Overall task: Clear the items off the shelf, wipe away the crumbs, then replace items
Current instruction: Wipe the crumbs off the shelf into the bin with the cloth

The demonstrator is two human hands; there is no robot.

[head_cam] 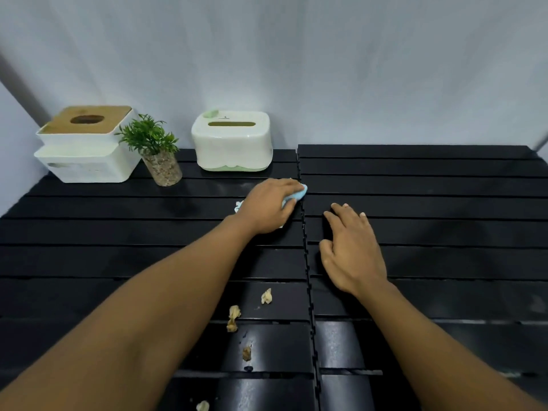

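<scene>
The left hand [268,204] presses a light blue cloth [296,194] flat against the black slatted shelf [430,185], fingers curled over it so only its edges peek out near the seam between the two shelf panels. The right hand [351,249] lies open and empty, palm down, just right of that seam. Several pale crumbs [266,296] are scattered on the slats nearer the camera (between the two forearms). At the back left stand a white tissue box with a wooden lid [86,145], a small potted plant [155,149] just beside it, and a white and green tissue box [232,140].
</scene>
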